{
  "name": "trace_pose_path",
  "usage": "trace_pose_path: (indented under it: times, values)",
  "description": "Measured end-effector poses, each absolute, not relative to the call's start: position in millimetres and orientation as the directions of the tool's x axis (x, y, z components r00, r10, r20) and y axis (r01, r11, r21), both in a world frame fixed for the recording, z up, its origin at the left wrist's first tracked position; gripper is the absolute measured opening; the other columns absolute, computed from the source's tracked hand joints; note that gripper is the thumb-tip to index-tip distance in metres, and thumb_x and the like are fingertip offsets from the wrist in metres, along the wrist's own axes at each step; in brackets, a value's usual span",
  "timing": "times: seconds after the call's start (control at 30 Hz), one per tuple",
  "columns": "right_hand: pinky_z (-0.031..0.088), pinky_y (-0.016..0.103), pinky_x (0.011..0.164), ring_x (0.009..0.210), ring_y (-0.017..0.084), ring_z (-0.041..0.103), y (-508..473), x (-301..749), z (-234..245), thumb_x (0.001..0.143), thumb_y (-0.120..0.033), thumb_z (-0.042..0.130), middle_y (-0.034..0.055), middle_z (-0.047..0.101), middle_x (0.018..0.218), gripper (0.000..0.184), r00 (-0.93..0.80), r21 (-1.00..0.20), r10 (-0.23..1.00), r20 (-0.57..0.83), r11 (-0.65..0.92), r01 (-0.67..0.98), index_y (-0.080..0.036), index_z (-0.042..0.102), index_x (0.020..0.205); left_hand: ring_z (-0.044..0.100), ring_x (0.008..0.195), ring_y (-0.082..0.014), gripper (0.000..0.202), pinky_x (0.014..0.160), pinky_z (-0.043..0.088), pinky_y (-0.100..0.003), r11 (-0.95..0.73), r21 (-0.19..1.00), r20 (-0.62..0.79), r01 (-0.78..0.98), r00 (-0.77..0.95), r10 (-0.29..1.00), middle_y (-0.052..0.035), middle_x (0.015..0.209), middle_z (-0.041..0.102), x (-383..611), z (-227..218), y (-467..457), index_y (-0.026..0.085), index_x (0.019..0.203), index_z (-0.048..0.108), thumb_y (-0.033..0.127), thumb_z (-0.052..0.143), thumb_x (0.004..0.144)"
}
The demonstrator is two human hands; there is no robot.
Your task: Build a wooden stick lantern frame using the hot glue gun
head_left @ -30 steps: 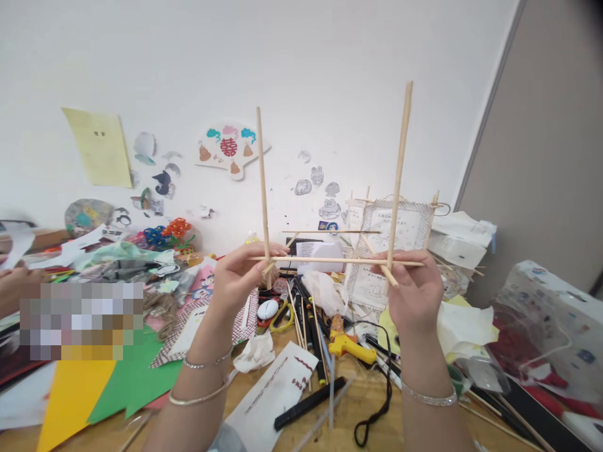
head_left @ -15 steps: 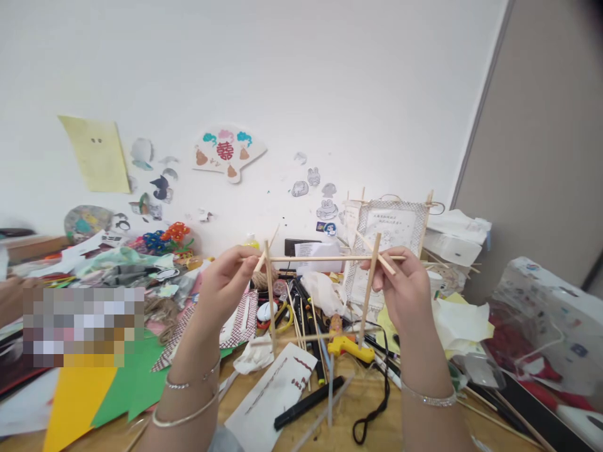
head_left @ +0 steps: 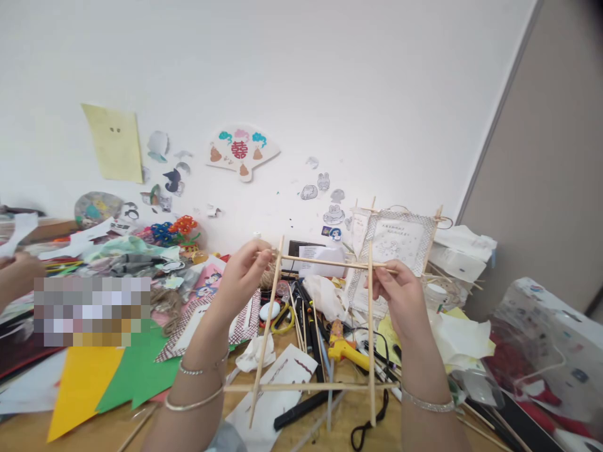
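I hold a square frame of thin wooden sticks (head_left: 370, 351) in front of me over a cluttered table. My left hand (head_left: 242, 279) pinches its top left corner. My right hand (head_left: 398, 295) pinches the top right corner, where the top bar crosses the right upright. The two uprights hang down from the top bar, and a lower bar (head_left: 311, 387) joins them near my wrists. Both wrists carry thin bracelets.
Under the frame lie a yellow glue gun (head_left: 346, 350), black pens, a white paper slip (head_left: 277, 402) and a black cord. Yellow and green paper sheets (head_left: 108, 376) lie at left. A paper-covered stick lantern (head_left: 400, 242) stands behind. Another person's hand (head_left: 16, 276) shows at far left.
The frame has been flipped: its uprights pointed up a second ago and now hang down below the bar I hold. My hands stayed on the same corners.
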State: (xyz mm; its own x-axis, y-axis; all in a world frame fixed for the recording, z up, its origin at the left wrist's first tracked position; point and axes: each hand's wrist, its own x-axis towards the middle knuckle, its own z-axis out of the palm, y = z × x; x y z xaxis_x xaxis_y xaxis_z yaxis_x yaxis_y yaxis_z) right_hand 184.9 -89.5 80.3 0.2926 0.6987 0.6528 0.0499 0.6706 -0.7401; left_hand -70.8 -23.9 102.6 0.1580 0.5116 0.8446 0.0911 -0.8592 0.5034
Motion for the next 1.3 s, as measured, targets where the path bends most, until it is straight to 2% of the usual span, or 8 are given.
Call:
trace_pose_path:
  times: [0.3,0.47,0.63,0.8,0.93,1.03,1.2,1.3]
  values:
    - [0.031,0.021,0.043,0.043,0.008,0.04,-78.0,192.9,77.0,0.071,-0.042,0.066,-0.0053,0.047,0.045,0.026,0.34,-0.744,0.67,0.66,0.648,0.166,-0.018,0.057,0.063,0.037,0.054,-0.0121,0.04,0.053,0.03,-0.024,-0.766,0.561,0.749,0.314,0.203,0.631,0.0034,0.055,0.038,-72.2,96.7,-12.7,0.018,0.058,0.042,0.048,0.041,0.084]
    - [0.024,0.023,0.043,0.044,0.008,0.033,-72.0,192.7,73.1,0.066,-0.047,0.067,-0.0065,0.04,0.044,0.032,0.293,-0.83,0.776,0.558,0.527,0.183,-0.017,0.058,0.06,0.038,0.056,-0.0127,0.038,0.052,0.03,-0.024,-0.676,0.693,0.628,0.25,0.252,0.736,0.003,0.056,0.04,-74.0,90.8,-4.5,0.018,0.061,0.047,0.051,0.045,0.079]
    - [0.023,0.024,0.045,0.046,0.008,0.031,-71.0,185.8,68.4,0.059,-0.05,0.067,-0.0054,0.042,0.049,0.035,0.198,-0.903,0.884,0.423,0.395,0.169,-0.018,0.053,0.057,0.038,0.049,-0.0122,0.04,0.048,0.03,-0.025,-0.524,0.833,0.431,0.179,0.385,0.816,0.002,0.051,0.045,-81.3,75.7,4.5,0.018,0.06,0.051,0.055,0.048,0.076]
    - [0.015,0.024,0.043,0.041,0.006,0.021,-77.8,182.7,50.7,0.065,-0.051,0.063,-0.0088,0.028,0.043,0.042,0.108,-0.934,0.939,0.328,0.305,0.185,-0.02,0.039,0.049,0.035,0.044,-0.0109,0.048,0.046,0.029,-0.024,-0.467,0.867,0.361,0.174,0.427,0.829,0.0031,0.044,0.037,-92.3,47.0,7.0,0.019,0.046,0.039,0.056,0.046,0.077]
    - [0.011,0.024,0.042,0.039,0.006,0.019,-89.3,180.0,30.3,0.067,-0.054,0.059,-0.0093,0.024,0.041,0.045,0.1,-0.949,0.956,0.276,0.254,0.189,-0.021,0.035,0.047,0.035,0.043,-0.0107,0.051,0.045,0.029,-0.024,-0.408,0.885,0.291,0.223,0.419,0.86,0.0031,0.043,0.038,-99.3,27.5,-2.0,0.019,0.045,0.038,0.06,0.044,0.076]
    - [0.013,0.024,0.042,0.04,0.006,0.02,-98.6,176.5,18.7,0.068,-0.056,0.057,-0.0086,0.026,0.042,0.046,0.098,-0.951,0.957,0.274,0.254,0.176,-0.02,0.036,0.047,0.035,0.043,-0.0105,0.049,0.045,0.028,-0.024,-0.376,0.898,0.271,0.229,0.386,0.882,0.0029,0.044,0.04,-101.2,21.4,-14.8,0.019,0.047,0.041,0.059,0.046,0.075]
    - [0.011,0.024,0.042,0.04,0.006,0.019,-108.7,174.3,5.2,0.068,-0.054,0.057,-0.0087,0.027,0.042,0.042,0.112,-0.955,0.953,0.281,0.265,0.136,-0.02,0.04,0.05,0.028,0.04,-0.009,0.049,0.042,0.025,-0.023,-0.337,0.93,0.25,0.145,0.42,0.873,0.005,0.043,0.031,-101.3,15.3,-32.0,0.021,0.046,0.03,0.058,0.045,0.074]
    - [0.009,0.024,0.042,0.039,0.005,0.018,-113.1,173.9,-3.1,0.067,-0.054,0.056,-0.0095,0.025,0.041,0.041,0.123,-0.961,0.957,0.262,0.247,0.124,-0.02,0.04,0.051,0.029,0.04,-0.0091,0.047,0.042,0.026,-0.023,-0.319,0.94,0.239,0.125,0.428,0.872,0.0054,0.043,0.03,-102.8,8.2,-34.7,0.021,0.048,0.031,0.059,0.045,0.072]
